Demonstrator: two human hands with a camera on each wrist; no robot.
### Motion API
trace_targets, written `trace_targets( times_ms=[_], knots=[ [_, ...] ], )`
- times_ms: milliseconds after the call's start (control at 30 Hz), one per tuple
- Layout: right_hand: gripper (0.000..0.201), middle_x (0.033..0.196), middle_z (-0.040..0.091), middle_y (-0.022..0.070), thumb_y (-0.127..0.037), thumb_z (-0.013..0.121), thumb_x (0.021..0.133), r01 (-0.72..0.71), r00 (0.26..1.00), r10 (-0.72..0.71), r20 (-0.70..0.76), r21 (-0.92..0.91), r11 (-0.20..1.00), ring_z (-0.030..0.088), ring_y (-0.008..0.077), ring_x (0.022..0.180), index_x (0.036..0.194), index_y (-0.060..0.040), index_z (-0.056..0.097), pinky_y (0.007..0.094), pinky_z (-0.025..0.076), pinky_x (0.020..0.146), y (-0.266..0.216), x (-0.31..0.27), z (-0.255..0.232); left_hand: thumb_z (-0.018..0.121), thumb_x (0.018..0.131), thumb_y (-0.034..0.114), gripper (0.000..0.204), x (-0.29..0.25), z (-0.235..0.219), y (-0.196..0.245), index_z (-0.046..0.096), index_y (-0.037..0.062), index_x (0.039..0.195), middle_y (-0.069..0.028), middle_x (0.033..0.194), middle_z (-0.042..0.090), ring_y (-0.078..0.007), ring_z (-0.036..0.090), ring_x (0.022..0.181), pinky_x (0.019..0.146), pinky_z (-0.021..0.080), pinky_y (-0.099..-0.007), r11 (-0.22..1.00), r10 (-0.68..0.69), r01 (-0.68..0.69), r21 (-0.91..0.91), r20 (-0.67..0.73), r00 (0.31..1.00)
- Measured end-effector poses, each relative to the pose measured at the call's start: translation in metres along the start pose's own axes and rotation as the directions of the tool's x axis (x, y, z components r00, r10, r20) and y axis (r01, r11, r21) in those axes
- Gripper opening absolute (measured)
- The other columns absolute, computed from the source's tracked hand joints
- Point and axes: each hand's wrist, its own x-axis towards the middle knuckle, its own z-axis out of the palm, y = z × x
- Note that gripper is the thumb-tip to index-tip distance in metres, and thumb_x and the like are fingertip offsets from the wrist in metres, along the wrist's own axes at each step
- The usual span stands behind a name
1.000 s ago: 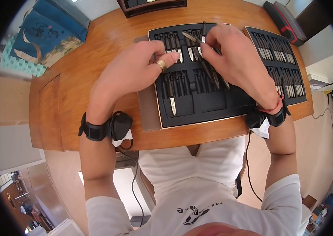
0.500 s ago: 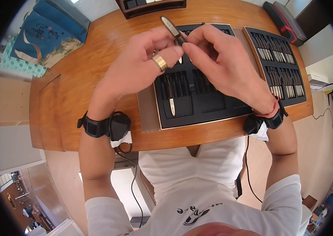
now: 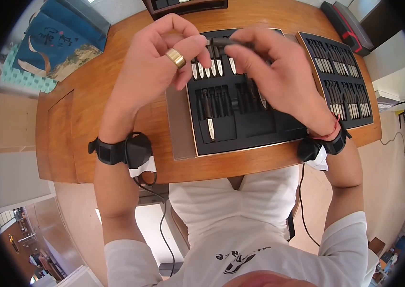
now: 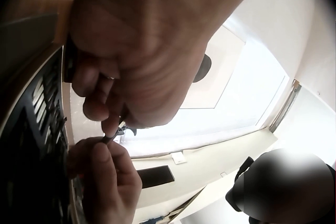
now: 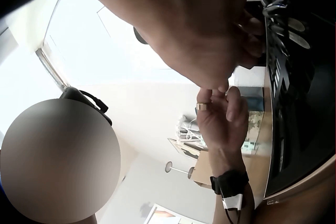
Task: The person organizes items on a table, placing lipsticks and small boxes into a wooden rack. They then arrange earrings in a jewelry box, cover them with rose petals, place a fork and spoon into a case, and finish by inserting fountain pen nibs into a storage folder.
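Note:
Over the far part of a black fitted tray [image 3: 260, 126], both hands are raised close together. Between their fingertips lies a slim dark piece [image 3: 220, 42], roughly level, with a light end toward the left. My left hand [image 3: 150, 67], wearing a gold ring, pinches that light end between thumb and finger. The other end is in the fingers of my right hand [image 3: 284, 71], which partly cover it. Below them, dark-handled pieces with flat silver ends [image 3: 207, 69] stand in the tray's upper slots. One silver-ended piece [image 3: 211, 128] lies in the lower left compartment.
A second tray [image 3: 327, 81], filled with rows of similar pieces, lies to the right. A dark wooden rack [image 3: 188, 7] stands at the back. On the left is a blue paper bag [image 3: 63, 36]; a black and red case [image 3: 346, 28] sits at the far right corner.
The right hand lifted a silver-ended piece from over the tray to the left hand. The piece was tilted upright between them and now lies level, its light end to the left.

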Motion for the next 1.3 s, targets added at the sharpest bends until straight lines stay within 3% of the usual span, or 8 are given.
trace_targets(
  times_ms=[133,233,467,667,733,833,900,1300],
  knots=[
    [0.019,0.072,0.067,0.0003,-0.018,0.067,0.107,-0.054,0.994,0.079,-0.073,0.301,0.952,0.056,0.0037,0.064,0.115,-0.0007,0.071,0.0238,0.044,0.057,0.001,0.003,-0.001,0.069,0.106,0.021,0.017,-0.001,-0.003,-0.003,0.067,0.0044,0.105,-0.0057,0.083,0.074,-0.0047,0.055,0.057,0.052,0.039,-0.0205,0.991,-0.091,0.073,0.111,0.170,0.981],
    [0.020,0.073,0.066,-0.0012,-0.019,0.065,0.109,-0.108,0.992,0.123,-0.013,0.382,0.918,0.056,0.0036,0.066,0.115,-0.0012,0.071,0.0234,0.045,0.059,0.001,0.003,0.001,0.069,0.106,0.022,0.019,-0.004,0.000,-0.004,0.069,0.0038,0.101,-0.0046,0.083,0.073,-0.0051,0.056,0.060,0.054,0.042,-0.0210,0.979,-0.164,0.129,0.157,0.233,0.959],
    [0.018,0.077,0.060,-0.0023,-0.017,0.060,0.112,-0.108,0.993,0.085,0.080,0.338,0.935,0.053,0.0030,0.069,0.116,-0.0018,0.070,0.0205,0.042,0.061,0.005,-0.002,0.011,0.069,0.107,0.023,0.021,-0.009,-0.020,0.003,0.072,0.0044,0.098,0.0000,0.084,0.071,-0.0071,0.058,0.067,0.060,0.045,-0.0245,0.907,-0.349,0.226,0.355,0.332,0.876],
    [0.012,0.077,0.058,0.0053,-0.009,0.057,0.111,-0.010,0.907,-0.067,0.415,0.180,0.984,0.054,0.0144,0.069,0.116,-0.0014,0.063,0.0306,0.048,0.065,0.000,-0.012,0.018,0.074,0.102,0.025,0.024,-0.009,-0.026,-0.008,0.070,0.0038,0.092,0.0030,0.080,0.064,-0.0104,0.056,0.074,0.067,0.046,-0.0279,0.869,-0.375,0.224,0.441,0.293,0.880],
    [0.011,0.077,0.060,0.0087,-0.008,0.057,0.109,0.050,0.905,-0.100,0.413,0.131,0.990,0.056,0.0195,0.067,0.116,-0.0018,0.064,0.0329,0.048,0.065,0.002,-0.013,0.021,0.079,0.099,0.017,0.018,-0.009,-0.024,-0.004,0.070,0.0039,0.108,0.0039,0.089,0.065,-0.0079,0.058,0.082,0.077,0.049,-0.0260,0.763,-0.536,0.273,0.586,0.336,0.775],
    [0.018,0.079,0.066,0.0088,-0.008,0.058,0.108,0.067,0.901,-0.130,0.413,0.163,0.984,0.058,0.0217,0.067,0.124,-0.0030,0.063,0.0345,0.049,0.065,0.002,-0.012,0.022,0.083,0.095,0.016,0.021,-0.008,-0.019,-0.007,0.070,0.0041,0.106,0.0039,0.087,0.065,-0.0080,0.058,0.082,0.076,0.049,-0.0267,0.734,-0.545,0.261,0.627,0.316,0.776],
    [0.019,0.086,0.071,0.0206,-0.011,0.059,0.106,-0.066,0.880,-0.046,0.473,0.217,0.974,0.067,0.0425,0.076,0.124,-0.0027,0.060,0.0469,0.052,0.068,-0.006,-0.011,0.018,0.084,0.095,0.026,0.028,-0.010,-0.021,-0.012,0.067,0.0032,0.095,0.0002,0.079,0.061,-0.0111,0.055,0.074,0.068,0.045,-0.0303,0.741,-0.486,0.200,0.641,0.307,0.818],
    [0.024,0.081,0.068,0.0206,-0.006,0.062,0.103,0.099,0.944,-0.140,0.300,0.148,0.984,0.068,0.0419,0.075,0.126,-0.0015,0.060,0.0468,0.053,0.066,0.005,-0.013,0.024,0.082,0.097,0.033,0.040,-0.011,-0.020,-0.008,0.061,0.0028,0.080,-0.0018,0.064,0.051,-0.0136,0.047,0.062,0.056,0.037,-0.0345,0.746,-0.433,0.284,0.602,0.115,0.894]
  ],
)
